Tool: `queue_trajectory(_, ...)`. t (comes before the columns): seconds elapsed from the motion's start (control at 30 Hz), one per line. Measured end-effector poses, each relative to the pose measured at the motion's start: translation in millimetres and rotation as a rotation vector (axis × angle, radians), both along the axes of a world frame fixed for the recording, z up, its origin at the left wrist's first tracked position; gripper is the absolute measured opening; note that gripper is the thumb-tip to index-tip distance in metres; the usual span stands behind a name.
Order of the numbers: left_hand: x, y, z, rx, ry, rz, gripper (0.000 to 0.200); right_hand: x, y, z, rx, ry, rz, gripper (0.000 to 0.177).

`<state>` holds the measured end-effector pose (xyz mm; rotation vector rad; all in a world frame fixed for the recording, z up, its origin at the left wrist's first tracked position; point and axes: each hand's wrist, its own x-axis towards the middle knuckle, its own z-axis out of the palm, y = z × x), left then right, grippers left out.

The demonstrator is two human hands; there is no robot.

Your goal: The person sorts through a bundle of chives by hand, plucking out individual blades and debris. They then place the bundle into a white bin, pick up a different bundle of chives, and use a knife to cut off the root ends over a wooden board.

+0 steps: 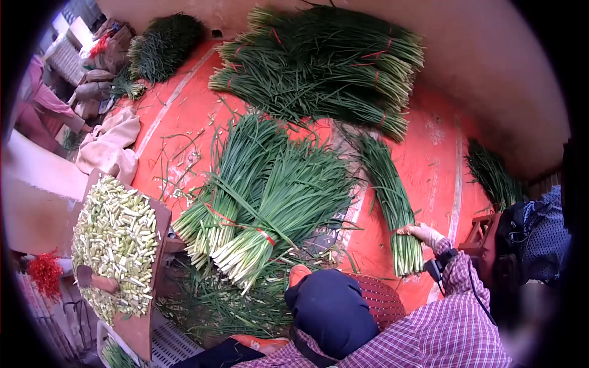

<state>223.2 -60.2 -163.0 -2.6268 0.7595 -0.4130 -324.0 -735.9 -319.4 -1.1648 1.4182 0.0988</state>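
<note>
At the right, my right hand point(423, 235) is closed around a bunch of garlic chives point(392, 196) near its pale cut ends. The long green leaves stretch away up and left over the orange sheet. A black device point(434, 268) with a cable is strapped at my right wrist. My left hand does not show; a bit of plaid sleeve point(276, 360) lies at the bottom edge. In the middle rest tied garlic chive bundles point(288, 196) with white stems and red ties, partly overlapping.
Tied bundles point(325, 67) are piled at the back. A tilted board point(161, 227) at left carries cut stem pieces and a wooden-handled tool point(101, 281). Leaf scraps point(227, 306) litter the floor. Another person's arm point(58, 107) reaches in at left beside a beige cloth point(110, 144).
</note>
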Motion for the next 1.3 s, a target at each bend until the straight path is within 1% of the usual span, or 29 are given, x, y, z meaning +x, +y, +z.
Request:
queue_trajectory(0.03, 8.5, -8.1, 5.0, -0.06, -0.019, 0.017, 0.045, -13.8, 22.8, 11.3, 0.124, 0.029, -0.165, 0.057)
queue_trajectory(0.07, 17.5, -20.5, 10.0, -0.123, -0.035, 0.031, 0.048, -25.0, 44.2, -3.6, 0.238, -0.279, -0.36, 0.055)
queue_trajectory(0.1, 30.0, -31.8, 9.8, -0.139, -0.044, 0.015, 0.048, -19.2, 58.6, 10.7, 0.25, -0.449, -0.46, 0.056)
queue_trajectory(0.17, 60.2, -70.4, 14.4, -0.679, 0.36, -0.163, 0.071, 3.5, 88.5, 40.8, 0.25, -0.747, -0.584, 0.063)
queue_trajectory(0.2, 12.3, -134.8, 52.6, -0.599, 0.268, -0.288, 0.059, 17.1, 97.9, 62.5, 0.301, -0.724, -0.688, 0.07)
queue_trajectory(0.23, -34.2, -196.4, 89.1, -0.52, 0.163, -0.406, 0.052, 30.2, 106.0, 85.0, 0.334, -0.798, -0.681, 0.074)
queue_trajectory(0.27, -38.7, -217.5, 79.9, -0.669, 0.433, -0.479, 0.074, 44.1, 112.6, 108.3, 0.369, -0.871, -0.665, 0.078)
queue_trajectory(0.33, -88.4, -267.8, 94.3, -0.586, 0.554, -0.698, 0.084, 67.8, 130.4, 159.2, 0.404, -1.066, -0.523, 0.082)
queue_trajectory(0.37, -114.1, -290.2, 98.7, -0.573, 0.586, -0.834, 0.093, 73.1, 136.3, 162.7, 0.429, -1.203, -0.478, 0.08)
queue_trajectory(0.47, -181.3, -333.5, 100.0, -0.616, 0.68, -1.121, 0.107, 106.0, 160.0, 206.4, 0.904, -1.555, -0.428, 0.078)
queue_trajectory(0.5, -199.0, -343.2, 105.0, -0.657, 0.693, -1.17, 0.107, 119.4, 168.1, 218.0, 0.871, -1.598, -0.259, 0.076)
queue_trajectory(0.53, -209.9, -346.1, 106.2, -0.695, 0.707, -1.218, 0.108, 132.9, 177.9, 229.0, 0.837, -1.633, -0.092, 0.075)
queue_trajectory(0.57, -201.0, -345.1, 88.5, -0.443, 0.703, -1.217, 0.103, 143.7, 192.7, 245.1, 0.913, -1.558, -0.249, 0.071)
queue_trajectory(0.6, -204.1, -340.4, 91.0, -0.444, 0.724, -1.249, 0.1, 157.5, 209.8, 278.3, 0.996, -1.408, -0.378, 0.069)
queue_trajectory(0.67, -209.9, -332.9, 110.3, -0.516, 0.808, -1.336, 0.094, 190.3, 244.7, 309.8, 0.561, -1.326, -0.176, 0.067)
queue_trajectory(0.7, -206.0, -324.6, 125.1, -0.552, 0.856, -1.341, 0.09, 197.1, 252.1, 311.8, 0.596, -1.322, -0.143, 0.067)
queue_trajectory(0.83, -179.2, -273.9, 191.5, -0.9, 1.132, -1.254, 0.079, 254.9, 261.3, 333.8, 0.668, -1.233, 0.698, 0.071)
queue_trajectory(0.87, -167.5, -255.8, 202.4, -1.096, 1.18, -1.143, 0.077, 273.2, 267.2, 340.4, 0.67, -1.207, 0.923, 0.072)
queue_trajectory(0.9, -155.5, -239.9, 208.7, -1.411, 1.147, -0.977, 0.074, 286.4, 273.9, 345.6, 0.663, -1.182, 1.145, 0.073)
queue_trajectory(0.93, -139.1, -220.4, 208.8, -1.685, 1.031, -0.856, 0.072, 294.4, 286.2, 348.4, 0.693, -1.182, 1.208, 0.073)
queue_trajectory(0.97, -132.8, -215.8, 207.4, -1.98, 0.809, -0.867, 0.072, 296.5, 297.6, 351.0, 0.315, -1.296, 1.028, 0.063)
queue_trajectory(1.0, -124.9, -205.8, 213.3, -2.01, 0.717, -0.797, 0.07, 300.6, 306.9, 352.0, -0.057, -1.383, 0.814, 0.054)
queue_trajectory(1.07, -114.7, -179.6, 219.0, -1.94, 0.832, -0.685, 0.069, 326.2, 324.2, 335.4, -0.481, -1.367, 0.672, 0.053)
queue_trajectory(1.1, -117.7, -171.5, 220.8, -1.868, 0.788, -0.657, 0.073, 343.9, 336.2, 316.5, -0.634, -1.475, 0.617, 0.074)
queue_trajectory(1.13, -110.4, -160.0, 216.0, -1.917, 0.865, -0.64, 0.063, 361.7, 346.9, 295.8, -0.73, -1.466, 0.734, 0.091)
queue_trajectory(1.2, -103.8, -144.5, 210.6, -1.929, 0.875, -0.598, 0.063, 401.8, 391.9, 248.9, -0.752, -1.567, 0.762, 0.098)
queue_trajectory(1.23, -101.2, -137.5, 211.0, -1.926, 0.86, -0.585, 0.063, 379.9, 408.2, 285.8, -0.185, -1.494, 0.881, 0.102)
queue_trajectory(1.27, -97.9, -131.6, 211.8, -1.888, 0.839, -0.574, 0.065, 389.0, 427.2, 282.8, -0.072, -1.49, 0.801, 0.104)
queue_trajectory(1.3, -95.2, -127.0, 213.3, -1.85, 0.82, -0.562, 0.067, 404.4, 438.2, 281.3, -0.253, -1.536, 0.763, 0.103)
